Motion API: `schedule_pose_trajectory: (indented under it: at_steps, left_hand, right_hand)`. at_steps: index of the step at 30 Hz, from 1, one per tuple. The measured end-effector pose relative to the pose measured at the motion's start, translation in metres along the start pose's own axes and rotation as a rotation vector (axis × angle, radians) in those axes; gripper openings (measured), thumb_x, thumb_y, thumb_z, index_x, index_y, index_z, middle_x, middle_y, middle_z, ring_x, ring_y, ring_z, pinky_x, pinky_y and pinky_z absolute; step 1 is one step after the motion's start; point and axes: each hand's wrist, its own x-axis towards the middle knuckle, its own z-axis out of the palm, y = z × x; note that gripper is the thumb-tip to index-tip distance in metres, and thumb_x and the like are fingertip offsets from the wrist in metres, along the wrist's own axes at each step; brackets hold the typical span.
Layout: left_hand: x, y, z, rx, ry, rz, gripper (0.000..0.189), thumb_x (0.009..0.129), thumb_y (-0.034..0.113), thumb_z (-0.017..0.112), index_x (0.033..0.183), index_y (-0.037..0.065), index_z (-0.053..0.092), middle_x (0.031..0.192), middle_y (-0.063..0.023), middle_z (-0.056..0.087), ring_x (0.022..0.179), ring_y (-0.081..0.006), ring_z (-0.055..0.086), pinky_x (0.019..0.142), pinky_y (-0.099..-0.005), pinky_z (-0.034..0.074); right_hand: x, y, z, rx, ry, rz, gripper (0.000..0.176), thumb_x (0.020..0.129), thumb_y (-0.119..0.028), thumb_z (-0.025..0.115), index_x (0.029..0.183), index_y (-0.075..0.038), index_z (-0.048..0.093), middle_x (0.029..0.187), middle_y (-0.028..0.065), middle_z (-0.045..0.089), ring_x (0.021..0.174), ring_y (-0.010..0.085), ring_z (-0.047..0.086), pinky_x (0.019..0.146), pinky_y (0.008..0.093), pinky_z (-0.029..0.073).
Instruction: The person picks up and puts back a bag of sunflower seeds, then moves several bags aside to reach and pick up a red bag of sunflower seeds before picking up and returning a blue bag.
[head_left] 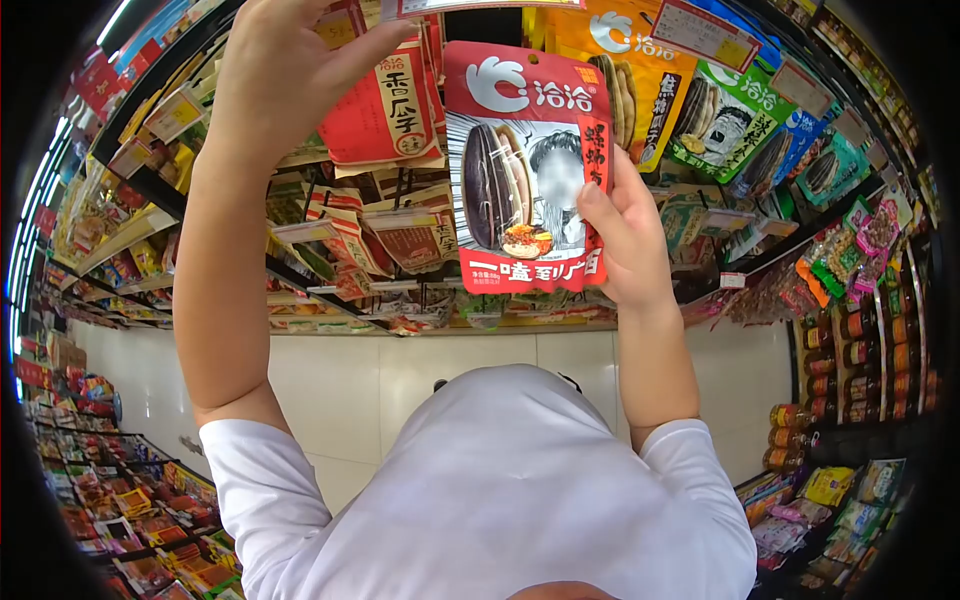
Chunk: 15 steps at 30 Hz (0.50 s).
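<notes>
My right hand [627, 235] is closed on the right edge of a red and grey bag of sunflower seeds [510, 190], thumb on its front. The bag faces me upright, in front of the shelf display. At the upper left, my left hand [290, 60] reaches up to the hanging packs. Its thumb is stretched out apart over the top of a red and beige sunflower seed packet [385, 110]; the other fingers are mostly cut off by the frame's top edge. Orange [640, 80] and green [725, 120] seed bags hang to the right.
Price tags [705, 35] stick out along the display's upper front. Lower packets [410, 235] hang beneath on hooks. Pale floor tiles [340, 390] lie below the shelf. Jars [858, 355] stand in rows at right, and packaged snacks [150, 530] fill a lower-left display.
</notes>
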Motion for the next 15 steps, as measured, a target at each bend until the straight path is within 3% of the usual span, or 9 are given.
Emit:
schedule_pose_trajectory:
  at_steps: [8, 11, 15]
  left_hand:
    - [0.004, 0.028, 0.003, 0.141, 0.02, -0.032, 0.04, 0.071, -0.003, 0.078, 0.111, 0.002, 0.072, 0.109, -0.0133, 0.074, 0.103, -0.0275, 0.071, 0.094, -0.0376, 0.055]
    - [-0.003, 0.003, 0.003, 0.12, 0.004, -0.037, 0.04, 0.071, -0.003, 0.077, 0.111, 0.002, 0.072, 0.108, -0.0131, 0.074, 0.104, -0.0272, 0.071, 0.093, -0.0373, 0.055]
    - [0.0, 0.013, 0.001, 0.147, 0.005, -0.047, 0.039, 0.072, -0.002, 0.078, 0.11, 0.002, 0.072, 0.109, -0.0131, 0.075, 0.105, -0.0268, 0.07, 0.096, -0.0377, 0.054]
  right_hand:
    - [0.004, 0.008, -0.006, 0.078, 0.026, 0.021, 0.046, 0.106, -0.014, 0.06, 0.145, 0.003, 0.044, 0.134, 0.011, 0.064, 0.118, 0.0151, 0.064, 0.101, 0.0345, 0.053]
    - [0.004, 0.008, -0.003, 0.105, 0.021, 0.046, 0.042, 0.106, -0.013, 0.059, 0.143, 0.002, 0.046, 0.133, 0.0108, 0.064, 0.116, 0.0149, 0.064, 0.1, 0.0341, 0.054]
    - [0.003, 0.007, -0.004, 0.122, 0.017, 0.054, 0.043, 0.106, -0.011, 0.058, 0.145, 0.002, 0.045, 0.133, 0.0117, 0.064, 0.117, 0.0159, 0.065, 0.101, 0.0352, 0.055]
